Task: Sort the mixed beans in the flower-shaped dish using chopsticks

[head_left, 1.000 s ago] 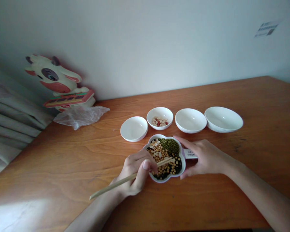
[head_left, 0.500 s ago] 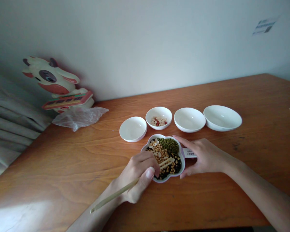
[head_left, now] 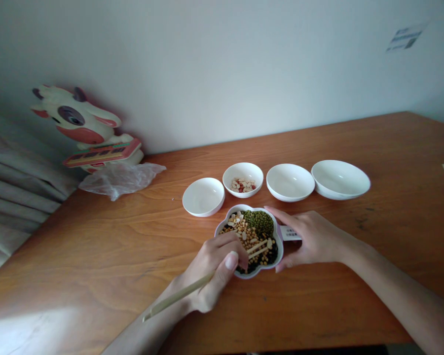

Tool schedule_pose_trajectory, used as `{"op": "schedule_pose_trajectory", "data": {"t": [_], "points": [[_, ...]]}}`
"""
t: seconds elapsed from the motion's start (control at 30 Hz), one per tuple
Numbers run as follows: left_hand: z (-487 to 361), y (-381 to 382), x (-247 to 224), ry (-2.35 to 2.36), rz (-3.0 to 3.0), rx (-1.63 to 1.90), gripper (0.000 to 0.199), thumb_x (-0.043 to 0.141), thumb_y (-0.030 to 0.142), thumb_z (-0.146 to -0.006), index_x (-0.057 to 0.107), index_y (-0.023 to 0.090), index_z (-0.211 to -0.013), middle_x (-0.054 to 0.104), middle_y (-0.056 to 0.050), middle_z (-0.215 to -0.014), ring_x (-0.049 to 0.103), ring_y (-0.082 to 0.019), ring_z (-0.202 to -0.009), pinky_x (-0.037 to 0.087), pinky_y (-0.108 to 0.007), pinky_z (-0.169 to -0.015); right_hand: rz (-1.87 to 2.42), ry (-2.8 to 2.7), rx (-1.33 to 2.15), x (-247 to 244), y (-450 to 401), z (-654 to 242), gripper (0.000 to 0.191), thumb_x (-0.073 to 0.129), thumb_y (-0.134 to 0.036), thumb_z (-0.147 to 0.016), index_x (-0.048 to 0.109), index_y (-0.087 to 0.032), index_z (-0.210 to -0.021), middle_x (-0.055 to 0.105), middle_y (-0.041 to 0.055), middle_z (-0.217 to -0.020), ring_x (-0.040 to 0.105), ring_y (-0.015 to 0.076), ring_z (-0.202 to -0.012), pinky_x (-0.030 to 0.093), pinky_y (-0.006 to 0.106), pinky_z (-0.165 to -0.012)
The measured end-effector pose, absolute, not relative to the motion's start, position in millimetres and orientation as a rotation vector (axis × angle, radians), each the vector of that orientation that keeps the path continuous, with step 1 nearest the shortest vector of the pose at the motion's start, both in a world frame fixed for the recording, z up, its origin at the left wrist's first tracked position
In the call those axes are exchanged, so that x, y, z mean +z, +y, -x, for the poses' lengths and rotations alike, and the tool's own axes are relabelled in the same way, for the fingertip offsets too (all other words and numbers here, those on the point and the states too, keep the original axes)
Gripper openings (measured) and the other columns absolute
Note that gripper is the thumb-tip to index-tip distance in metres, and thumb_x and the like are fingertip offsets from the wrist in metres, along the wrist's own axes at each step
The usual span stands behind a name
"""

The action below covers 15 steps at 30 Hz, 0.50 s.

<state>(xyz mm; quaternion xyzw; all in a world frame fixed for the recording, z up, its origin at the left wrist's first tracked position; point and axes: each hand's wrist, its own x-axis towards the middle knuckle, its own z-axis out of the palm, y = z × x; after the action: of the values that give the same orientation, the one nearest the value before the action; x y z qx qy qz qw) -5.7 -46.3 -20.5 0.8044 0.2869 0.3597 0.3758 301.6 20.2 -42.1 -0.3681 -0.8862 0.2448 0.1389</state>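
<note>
Holding chopsticks [head_left: 177, 293] in the left hand [head_left: 212, 268] (tips inside the lobed dish [head_left: 224, 219])

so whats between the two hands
In the head view, a white flower-shaped dish of mixed beans sits between the left hand and the right hand.

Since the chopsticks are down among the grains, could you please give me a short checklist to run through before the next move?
1. Left hand gripping the chopsticks: ok.
2. Chopstick tips inside the flower-shaped dish: ok.
3. Right hand steadying the dish's rim: ok.
4. A grain held between the tips: cannot tell.
5. Small bowl of peanuts upright, apart from the dish: ok.
</note>
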Motion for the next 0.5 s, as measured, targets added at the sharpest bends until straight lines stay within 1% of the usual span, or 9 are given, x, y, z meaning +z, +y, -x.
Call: {"op": "schedule_pose_trajectory", "data": {"t": [0.17,0.33,0.5], "points": [[4.6,-45.0,-17.9,0.689,-2.110,0.924,0.054,0.027,0.049,-0.121,0.065,0.017,-0.099,0.064,-0.006,-0.093,0.059,-0.018,-0.085,0.048,-0.033,-0.081,1.049,-2.562,0.715,-42.3,21.6,-301.9,0.128,0.087,-0.084,-0.072,0.037,-0.024,-0.173,0.085,0.0156,-0.127,0.085,0.0389,-0.103,0.065,0.043,-0.083],[2.8,-41.9,-16.1,0.621,-2.298,0.912,0.054,0.027,0.048,-0.120,0.064,0.017,-0.097,0.064,-0.007,-0.089,0.060,-0.020,-0.082,0.048,-0.035,-0.078,1.073,-2.556,0.751,-41.3,21.9,-302.1,0.130,0.085,-0.088,-0.070,0.038,-0.025,-0.173,0.084,0.0156,-0.132,0.084,0.0396,-0.104,0.065,0.044,-0.082],[1.4,-43.5,-11.2,0.606,-2.536,0.886,0.055,0.024,0.047,-0.120,0.065,0.017,-0.097,0.065,-0.007,-0.085,0.061,-0.021,-0.078,0.048,-0.038,-0.077,1.062,-2.529,0.750,-39.9,19.9,-301.3,0.130,0.087,-0.085,-0.070,0.037,-0.026,-0.174,0.085,0.0139,-0.130,0.084,0.0385,-0.103,0.065,0.044,-0.086]]}}
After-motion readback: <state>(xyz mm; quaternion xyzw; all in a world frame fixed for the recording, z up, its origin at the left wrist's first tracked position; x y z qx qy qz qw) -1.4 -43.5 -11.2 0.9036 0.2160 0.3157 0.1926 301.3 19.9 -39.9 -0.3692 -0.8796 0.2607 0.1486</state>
